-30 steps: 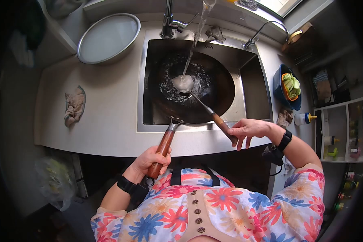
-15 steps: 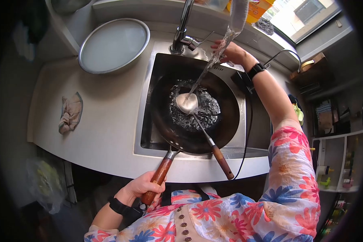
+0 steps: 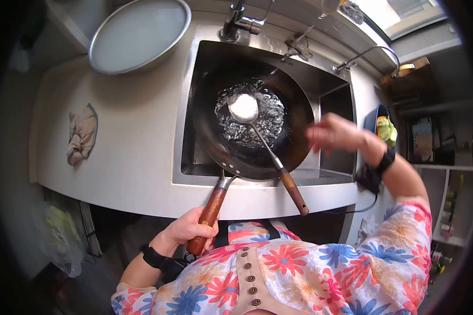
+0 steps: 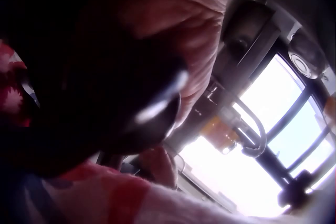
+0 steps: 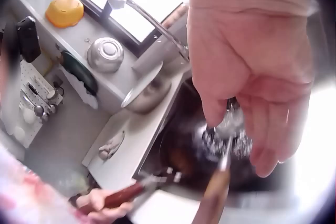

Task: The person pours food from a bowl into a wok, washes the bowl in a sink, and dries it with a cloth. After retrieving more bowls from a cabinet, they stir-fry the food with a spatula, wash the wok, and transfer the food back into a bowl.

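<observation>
In the head view a dark wok point(image 3: 294, 126) sits in the sink, tilted slightly, with rippling water point(image 3: 268, 131) in its bottom. My left hand point(image 3: 195, 229) grips its wooden handle point(image 3: 211, 212). A ladle point(image 3: 244, 108) lies in the wok, bowl in the water, its wooden-ended handle point(image 3: 291, 190) leaning out over the front rim. My right hand point(image 3: 335, 132), blurred, hovers by the wok's right rim. The right wrist view shows that hand point(image 5: 249, 77) holding nothing, fingers loosely extended, above the ladle handle point(image 5: 212, 198). The left wrist view is mostly dark.
A faucet point(image 3: 242, 23) rises behind the sink point(image 3: 178, 173). A large metal basin point(image 3: 142, 39) and a crumpled cloth point(image 3: 82, 135) occupy the left counter. At right stands a blue container point(image 3: 372, 122) with green slices point(image 3: 386, 130); a thin curved tap point(image 3: 376, 50) is behind.
My right hand left the ladle handle, reached to the faucet, then came back toward the wok's right rim. The thick water stream into the ladle no longer shows. My left hand kept its grip.
</observation>
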Tool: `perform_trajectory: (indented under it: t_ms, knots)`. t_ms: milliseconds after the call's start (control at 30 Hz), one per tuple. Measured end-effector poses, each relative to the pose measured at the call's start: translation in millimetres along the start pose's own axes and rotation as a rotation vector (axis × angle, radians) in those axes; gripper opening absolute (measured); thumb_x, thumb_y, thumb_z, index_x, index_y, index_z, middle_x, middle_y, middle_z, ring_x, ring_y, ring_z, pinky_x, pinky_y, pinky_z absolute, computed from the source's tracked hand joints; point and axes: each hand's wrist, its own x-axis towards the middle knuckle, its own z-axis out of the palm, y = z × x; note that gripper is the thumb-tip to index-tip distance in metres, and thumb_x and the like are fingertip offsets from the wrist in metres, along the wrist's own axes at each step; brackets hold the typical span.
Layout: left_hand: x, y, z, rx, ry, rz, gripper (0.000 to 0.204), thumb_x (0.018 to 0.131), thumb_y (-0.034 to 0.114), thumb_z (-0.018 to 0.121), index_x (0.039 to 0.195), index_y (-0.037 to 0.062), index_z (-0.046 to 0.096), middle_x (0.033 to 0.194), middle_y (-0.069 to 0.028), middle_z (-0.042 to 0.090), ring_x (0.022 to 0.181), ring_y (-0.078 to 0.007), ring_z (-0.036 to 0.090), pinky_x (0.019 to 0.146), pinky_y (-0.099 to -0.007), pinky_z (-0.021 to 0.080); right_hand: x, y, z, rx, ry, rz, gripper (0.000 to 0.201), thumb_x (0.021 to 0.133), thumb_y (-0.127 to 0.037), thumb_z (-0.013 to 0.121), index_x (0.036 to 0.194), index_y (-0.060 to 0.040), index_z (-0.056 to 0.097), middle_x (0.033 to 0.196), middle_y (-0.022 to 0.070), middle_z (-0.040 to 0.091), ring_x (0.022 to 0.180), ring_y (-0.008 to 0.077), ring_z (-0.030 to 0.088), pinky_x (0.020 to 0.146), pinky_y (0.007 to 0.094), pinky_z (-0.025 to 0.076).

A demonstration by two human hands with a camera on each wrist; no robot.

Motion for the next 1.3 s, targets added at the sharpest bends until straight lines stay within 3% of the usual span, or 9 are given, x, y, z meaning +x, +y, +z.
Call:
perform_trajectory:
  t_ms: [167, 300, 367, 433, 500, 533, 767, 1000, 1300]
  knots:
    - [1.0, 10.7, 3.9, 0.051, 0.001, -0.044, 0.035, 0.073, 0.001, 0.061, 0.099, 0.0012, 0.039, 0.070, -0.0101, 0.055, 0.050, -0.0194, 0.058, 0.047, -0.0312, 0.050, -42.2, 53.2, 137.4, 0.893, -0.079, 0.113, 0.039, 0.087, -0.037, 0.055, 0.099, -0.0001, 0.055, 0.080, 0.0087, 0.063, 0.066, 0.0156, 0.063, 0.051, 0.0272, 0.050]
    - [4.3, 12.2, 12.9, 0.124, 0.107, -0.036, 0.038, 0.068, -0.004, 0.059, 0.100, 0.0010, 0.038, 0.066, -0.0114, 0.055, 0.044, -0.0220, 0.057, 0.042, -0.0308, 0.048, -20.5, 65.2, 171.7, 1.314, -0.059, 0.107, 0.026, 0.087, -0.029, 0.056, 0.089, -0.0035, 0.054, 0.061, 0.0010, 0.052, 0.044, 0.0087, 0.047, 0.038, 0.0245, 0.037]
    - [6.0, 9.0, 11.5, 0.191, 0.115, -0.047, 0.038, 0.066, -0.004, 0.058, 0.098, 0.0007, 0.039, 0.064, -0.0114, 0.055, 0.042, -0.0225, 0.056, 0.039, -0.0308, 0.048, -23.5, 69.8, 181.2, 1.061, 0.153, 0.033, 0.023, 0.086, -0.028, 0.056, 0.088, -0.0050, 0.055, 0.058, 0.0001, 0.049, 0.040, 0.0065, 0.041, 0.035, 0.0234, 0.032]
    - [5.2, 9.3, 13.9, 0.242, 0.190, -0.012, 0.037, 0.068, -0.003, 0.059, 0.098, 0.0012, 0.039, 0.067, -0.0109, 0.055, 0.044, -0.0210, 0.056, 0.041, -0.0309, 0.049, -33.9, 87.5, 192.6, 0.897, 0.248, 0.004, 0.019, 0.082, -0.023, 0.058, 0.087, -0.0051, 0.056, 0.058, 0.0054, 0.052, 0.044, 0.0147, 0.049, 0.041, 0.0286, 0.039]
    - [7.4, 7.9, 20.4, 0.298, 0.211, 0.003, 0.036, 0.066, -0.003, 0.059, 0.096, 0.0012, 0.039, 0.066, -0.0098, 0.055, 0.042, -0.0205, 0.055, 0.039, -0.0300, 0.048, -47.2, 105.5, 205.6, 0.072, 0.876, -0.177, 0.016, 0.076, -0.015, 0.057, 0.088, -0.0044, 0.057, 0.062, 0.0120, 0.056, 0.056, 0.0257, 0.057, 0.053, 0.0348, 0.046]
    - [7.7, 7.4, 23.7, 0.361, 0.252, 0.042, 0.035, 0.066, -0.002, 0.059, 0.095, 0.0014, 0.039, 0.065, -0.0093, 0.054, 0.041, -0.0200, 0.055, 0.039, -0.0294, 0.048, -61.6, 108.5, 204.5, 0.031, 0.888, -0.135, 0.021, 0.072, -0.008, 0.056, 0.093, -0.0053, 0.056, 0.073, 0.0144, 0.058, 0.072, 0.0313, 0.059, 0.066, 0.0377, 0.047]
    - [6.6, -3.0, 52.0, 0.685, 0.472, 0.152, 0.029, 0.066, 0.001, 0.058, 0.090, 0.0004, 0.042, 0.062, -0.0058, 0.051, 0.038, -0.0159, 0.051, 0.035, -0.0275, 0.046, -136.1, 173.8, 223.7, -0.100, 1.354, -0.126, 0.032, 0.067, -0.002, 0.060, 0.098, -0.0091, 0.054, 0.077, 0.0096, 0.056, 0.074, 0.0283, 0.058, 0.062, 0.0367, 0.048]
    - [11.2, -23.5, 84.7, 0.914, 0.647, 0.278, 0.029, 0.066, 0.003, 0.057, 0.092, 0.0002, 0.046, 0.064, -0.0044, 0.049, 0.038, -0.0138, 0.049, 0.034, -0.0254, 0.044, -226.1, 267.6, 286.8, -0.031, 1.702, 0.279, 0.036, 0.066, 0.000, 0.060, 0.101, -0.0089, 0.054, 0.086, 0.0121, 0.059, 0.079, 0.0332, 0.058, 0.067, 0.0390, 0.048]
    - [30.5, -33.7, 118.7, 1.010, 0.675, 0.409, 0.039, 0.065, 0.000, 0.053, 0.102, -0.0012, 0.044, 0.069, -0.0050, 0.049, 0.042, -0.0120, 0.047, 0.037, -0.0241, 0.043, -262.6, 395.1, 336.8, -0.085, 1.644, 0.674, 0.037, 0.070, -0.005, 0.060, 0.106, -0.0096, 0.052, 0.090, 0.0095, 0.058, 0.086, 0.0309, 0.056, 0.073, 0.0400, 0.047]
